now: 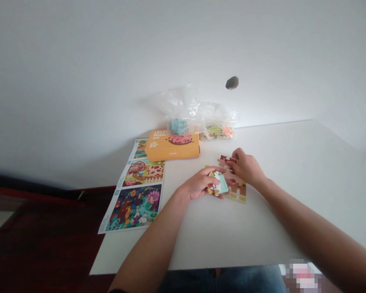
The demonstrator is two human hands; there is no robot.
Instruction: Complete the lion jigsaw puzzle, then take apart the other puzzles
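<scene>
At the left of our white counter (293, 162) lies a printed sheet of three puzzle pictures (134, 191), with an orange puzzle box (172, 145) just beside its far end and clear plastic bags of pieces (183, 112) behind the box. Further right, our left hand (198, 183) curls narrowly around a mint-green puzzle piece (221, 183), over a part-built jigsaw (236, 191), while our right hand (242, 166) pinches a dark red piece (224, 159) at the jigsaw's far edge
</scene>
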